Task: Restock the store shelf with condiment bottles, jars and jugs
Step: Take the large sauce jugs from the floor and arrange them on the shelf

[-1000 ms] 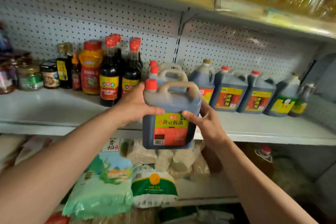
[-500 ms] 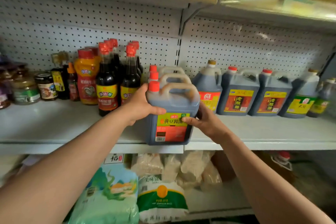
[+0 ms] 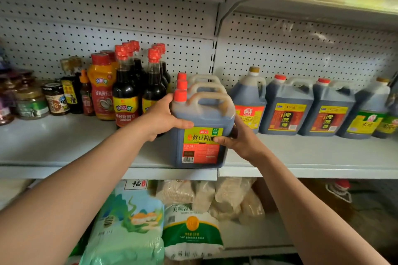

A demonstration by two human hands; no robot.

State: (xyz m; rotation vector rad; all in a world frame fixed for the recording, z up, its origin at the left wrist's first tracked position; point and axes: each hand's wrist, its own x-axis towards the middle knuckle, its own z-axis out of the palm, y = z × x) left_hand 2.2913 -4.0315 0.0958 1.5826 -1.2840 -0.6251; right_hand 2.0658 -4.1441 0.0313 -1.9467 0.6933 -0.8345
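While it stands at the front edge of the white shelf (image 3: 64, 146), a dark soy sauce jug (image 3: 201, 133) with a red cap and a green, yellow and red label is held from both sides. The left hand (image 3: 161, 118) is pressed against its left shoulder with the thumb laid across the front, and the right hand (image 3: 239, 137) is wrapped round its right side with the thumb on the label; each grip is closed on the jug. Two matching jugs (image 3: 204, 84) are lined up directly behind it. To the left, tall sauce bottles (image 3: 127, 94) and small jars (image 3: 32, 103) are ranged; to the right, a row of vinegar jugs (image 3: 286, 112) is set against the pegboard (image 3: 301, 49).
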